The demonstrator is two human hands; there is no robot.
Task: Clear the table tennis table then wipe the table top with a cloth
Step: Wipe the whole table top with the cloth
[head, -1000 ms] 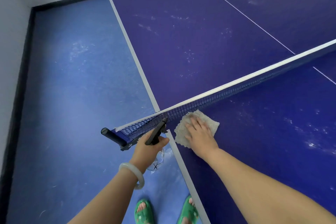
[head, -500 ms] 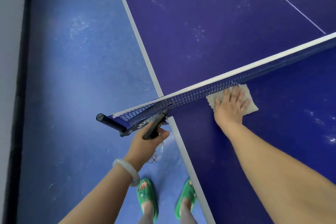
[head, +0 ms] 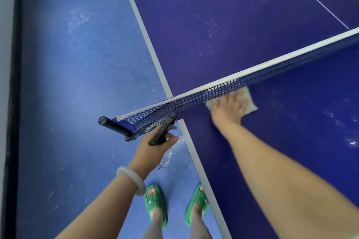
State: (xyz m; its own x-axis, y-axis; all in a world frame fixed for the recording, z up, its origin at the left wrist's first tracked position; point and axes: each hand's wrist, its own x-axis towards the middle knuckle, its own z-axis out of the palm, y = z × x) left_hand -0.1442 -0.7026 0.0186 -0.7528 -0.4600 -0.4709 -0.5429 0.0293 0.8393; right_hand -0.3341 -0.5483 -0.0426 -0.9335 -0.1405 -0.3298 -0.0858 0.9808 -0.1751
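Observation:
A dark blue table tennis table [head: 242, 15] fills the right of the view, its top speckled with white dust. My right hand [head: 229, 108] lies flat with straight fingers on a pale cloth [head: 249, 103], pressing it onto the near half right beside the net [head: 223, 89]; the net's mesh hides part of the fingers. My left hand [head: 153, 149] grips the black lever of the net clamp [head: 161, 132] at the table's left edge. A clear plastic thing hangs below that hand, mostly hidden.
The black net post [head: 114, 125] sticks out past the table's white side line [head: 194, 145] over the blue floor [head: 77, 64]. My feet in green slippers [head: 155, 203] stand close to the table edge. A grey wall with dark skirting [head: 12, 83] runs along the left.
My right hand has slid the cloth along the net, away from the clamp end toward the table's middle. My left hand has kept its grip on the clamp lever.

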